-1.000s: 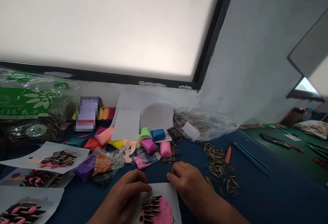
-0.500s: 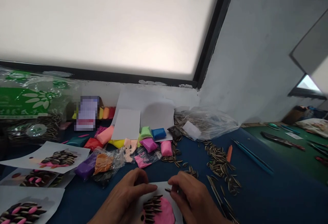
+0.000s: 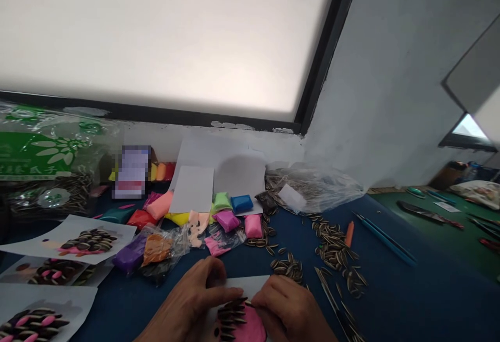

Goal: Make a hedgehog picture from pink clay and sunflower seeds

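At the bottom edge lies a white paper card (image 3: 250,282) carrying a pink clay shape (image 3: 250,327) studded with striped sunflower seeds (image 3: 231,315). My left hand (image 3: 191,300) rests on the card's left side, fingertips pressing at the top of the seed rows. My right hand (image 3: 291,310) is on the card's right side, its thumb and forefinger pinched on a single seed at the upper edge of the clay. A small heap of loose seeds (image 3: 288,267) lies on the blue table just beyond my right hand.
Coloured clay packets (image 3: 227,220) and torn wrappers (image 3: 164,248) lie mid-table. Finished seed pictures on paper (image 3: 88,240) sit at left, a green seed bag (image 3: 42,165) behind them. More seeds (image 3: 336,251), an orange tool (image 3: 348,234) and blue sticks (image 3: 385,240) lie right. A clear seed bag (image 3: 312,188) rests by the wall.
My right hand has drawn back from the table beyond the card to the clay, now pinching a seed. A small heap of seeds it covered lies uncovered. My left hand has barely moved.
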Available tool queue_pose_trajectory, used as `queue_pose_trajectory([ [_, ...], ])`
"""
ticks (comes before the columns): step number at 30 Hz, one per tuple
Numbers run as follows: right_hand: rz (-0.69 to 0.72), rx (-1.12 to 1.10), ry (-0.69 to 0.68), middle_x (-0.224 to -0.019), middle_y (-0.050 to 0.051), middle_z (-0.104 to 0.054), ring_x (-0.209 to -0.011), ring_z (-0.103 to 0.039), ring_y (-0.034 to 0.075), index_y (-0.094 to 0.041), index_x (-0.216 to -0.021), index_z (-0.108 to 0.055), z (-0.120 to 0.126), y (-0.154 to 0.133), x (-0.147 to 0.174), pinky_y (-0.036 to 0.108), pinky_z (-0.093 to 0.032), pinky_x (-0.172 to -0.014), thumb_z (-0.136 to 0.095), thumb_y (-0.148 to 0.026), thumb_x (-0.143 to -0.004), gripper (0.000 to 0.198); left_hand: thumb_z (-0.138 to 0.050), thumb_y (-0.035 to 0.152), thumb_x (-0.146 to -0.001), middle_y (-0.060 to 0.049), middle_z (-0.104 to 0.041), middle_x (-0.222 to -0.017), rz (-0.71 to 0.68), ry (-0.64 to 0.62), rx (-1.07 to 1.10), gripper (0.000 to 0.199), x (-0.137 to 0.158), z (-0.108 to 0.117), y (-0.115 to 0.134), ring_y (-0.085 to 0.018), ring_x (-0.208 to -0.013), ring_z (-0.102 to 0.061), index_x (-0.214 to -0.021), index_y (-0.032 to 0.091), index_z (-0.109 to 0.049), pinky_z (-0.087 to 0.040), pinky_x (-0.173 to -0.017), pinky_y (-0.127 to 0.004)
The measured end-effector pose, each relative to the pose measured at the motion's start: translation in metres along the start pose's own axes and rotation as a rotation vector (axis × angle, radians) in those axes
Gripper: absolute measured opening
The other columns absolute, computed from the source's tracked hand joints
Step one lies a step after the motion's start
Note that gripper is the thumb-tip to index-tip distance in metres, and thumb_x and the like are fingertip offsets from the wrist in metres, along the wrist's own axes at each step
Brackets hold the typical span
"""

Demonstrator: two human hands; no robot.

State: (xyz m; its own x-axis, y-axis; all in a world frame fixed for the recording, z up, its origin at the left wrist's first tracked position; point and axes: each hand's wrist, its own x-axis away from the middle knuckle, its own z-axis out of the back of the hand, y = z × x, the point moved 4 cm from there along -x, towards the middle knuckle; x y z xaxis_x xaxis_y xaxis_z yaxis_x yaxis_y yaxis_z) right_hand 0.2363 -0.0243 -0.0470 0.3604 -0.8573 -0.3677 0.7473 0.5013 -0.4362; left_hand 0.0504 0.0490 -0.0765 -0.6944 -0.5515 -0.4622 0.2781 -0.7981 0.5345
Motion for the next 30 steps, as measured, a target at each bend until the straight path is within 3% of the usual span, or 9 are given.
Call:
queue_pose_trajectory([
  [13,0.028,0.101,0.003,-0.079,0.002,-0.061,-0.070,-0.058,0.015,-0.020,-0.091,-0.063,0.000,-0.002,-0.003,0.023,-0.038,-0.060,-0.052,-0.012,-0.094,0.015,-0.067,0.026,-0.079,0.000,-0.056,-0.086,0.002,-0.027,-0.075,0.023,-0.004,0.001,0.004,-0.016,-0.071,-0.056,-0.098,0.032,-0.077,-0.041,-0.061,-0.023],
  [21,0.034,0.123,0.188,-0.068,0.000,-0.053,-0.061,-0.049,0.014,-0.021,-0.074,-0.058,-0.021,0.008,0.002,0.026,-0.026,-0.055,-0.053,-0.007,-0.080,0.016,-0.061,0.028,-0.085,-0.001,-0.054,-0.088,-0.040,-0.027,-0.003,0.026,-0.002,0.001,0.004,-0.018,-0.075,-0.055,-0.105,0.034,-0.076,-0.039,-0.064,-0.026],
  [25,0.054,0.177,0.174,-0.067,-0.001,-0.053,-0.061,-0.048,0.013,-0.020,-0.071,-0.056,-0.025,0.008,0.001,0.026,-0.026,-0.055,-0.055,-0.003,-0.076,0.018,-0.058,0.026,-0.085,-0.001,-0.055,-0.087,0.002,-0.035,-0.005,0.025,-0.004,0.002,0.004,-0.017,-0.074,-0.055,-0.101,0.031,-0.076,-0.038,-0.063,-0.025],
  [30,0.046,0.316,0.046,-0.068,-0.001,-0.052,-0.062,-0.048,0.013,-0.020,-0.069,-0.053,-0.028,0.007,-0.003,0.026,-0.027,-0.056,-0.063,-0.002,-0.071,0.020,-0.064,0.028,-0.080,-0.001,-0.056,-0.087,0.023,-0.067,-0.047,0.022,-0.006,0.004,0.007,-0.017,-0.073,-0.055,-0.097,0.032,-0.077,-0.038,-0.063,-0.025],
])
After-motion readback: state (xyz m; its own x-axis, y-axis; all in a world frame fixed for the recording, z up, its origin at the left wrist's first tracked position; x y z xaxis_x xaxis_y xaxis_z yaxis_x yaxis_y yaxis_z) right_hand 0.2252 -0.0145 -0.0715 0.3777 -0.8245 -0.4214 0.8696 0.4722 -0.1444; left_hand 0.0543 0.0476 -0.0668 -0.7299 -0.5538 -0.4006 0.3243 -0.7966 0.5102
